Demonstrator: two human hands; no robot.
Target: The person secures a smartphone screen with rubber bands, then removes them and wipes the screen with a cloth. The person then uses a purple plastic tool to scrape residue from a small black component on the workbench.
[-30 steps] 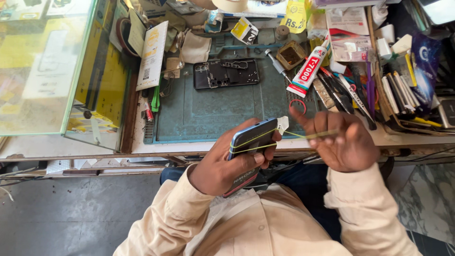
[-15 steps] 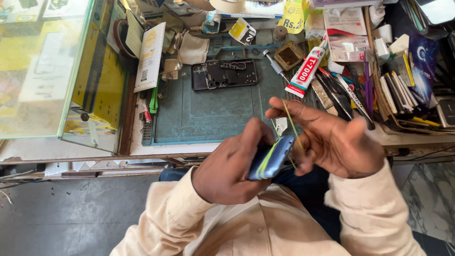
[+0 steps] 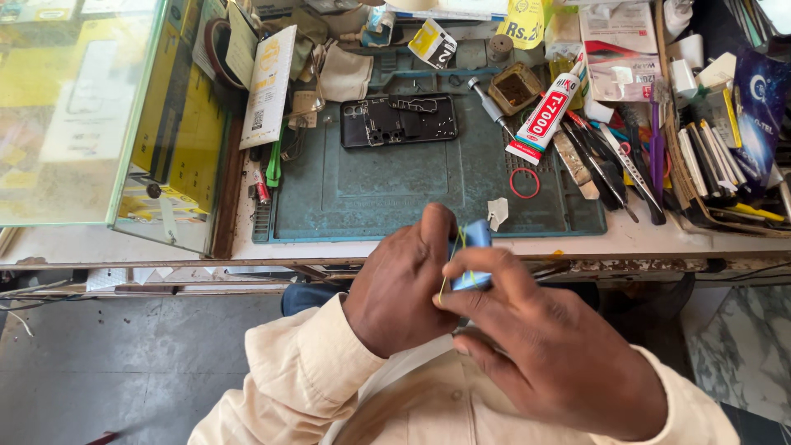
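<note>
Both hands meet at the near edge of the table (image 3: 346,251), over the lap. Between them a blue phone (image 3: 474,247), mostly hidden; only a glossy blue strip shows, its long axis running near-to-far, tilted a little right.

Left hand (image 3: 404,288) cups the phone from the left, thumb up along its left edge, fingers (image 3: 435,231) closed on it. Right hand (image 3: 552,346) comes in from the near right, fingers curled over the phone's near end, closed on it. Left hand sits nearer the phone's body; right covers the lower part.

A thin yellow band (image 3: 451,268) crosses the blue face, taut, running near-left to far. Which fingers pinch it, cannot tell.

Just beyond the hands: dull green rubbery mat (image 3: 387,189), worn, with moulded trays at its edges. On it, far: black phone frame (image 3: 400,121), flat, matte, long axis left-right. Right of it: white and red glue tube (image 3: 544,118), lying slantwise; a red band (image 3: 524,183), a loose ring; a small white scrap (image 3: 497,212).

Left: glass case (image 3: 82,115) with yellow reflections.
</note>
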